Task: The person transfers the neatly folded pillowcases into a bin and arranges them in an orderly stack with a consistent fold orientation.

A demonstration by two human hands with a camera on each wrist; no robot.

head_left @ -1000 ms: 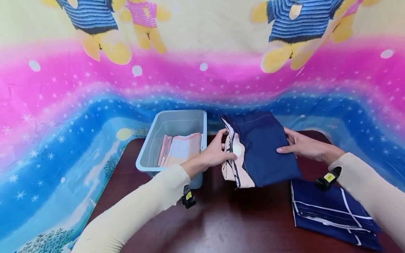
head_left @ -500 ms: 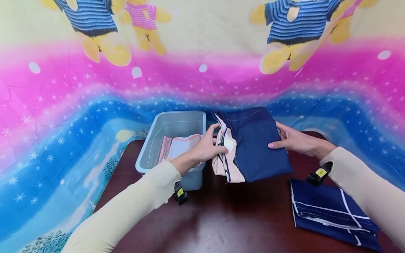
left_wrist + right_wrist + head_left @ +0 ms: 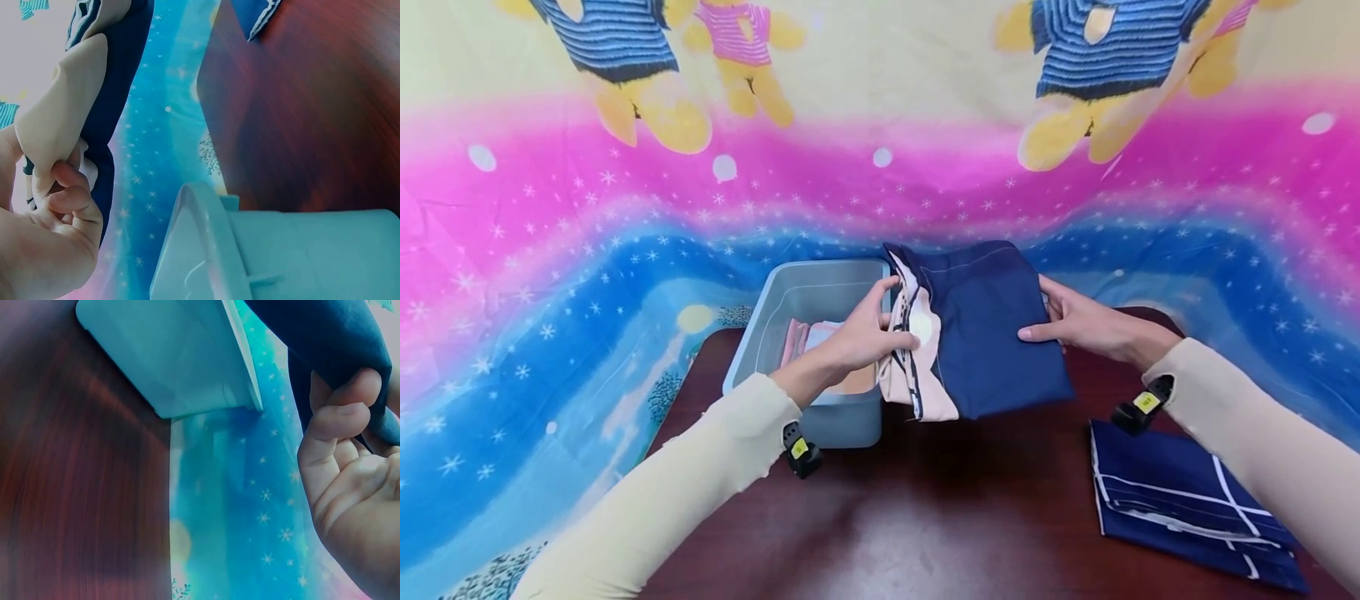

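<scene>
Presently, fingers of the left hand (image 3: 859, 337) and right hand (image 3: 1086, 325) are pinching the folded navy cloth (image 3: 992, 333) above the table (image 3: 887, 521), beside the grey-blue bin (image 3: 842, 425), seemingly for transferring it, and the next move is probably calling for lowering it flat inside.

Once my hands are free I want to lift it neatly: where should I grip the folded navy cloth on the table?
I'd pinch the left edge of the folded navy cloth, coming from the left, thumb on top, fingers beneath: it lies flat in layers, and that edge shows whole; the right sleeve hides part opposite.
</scene>
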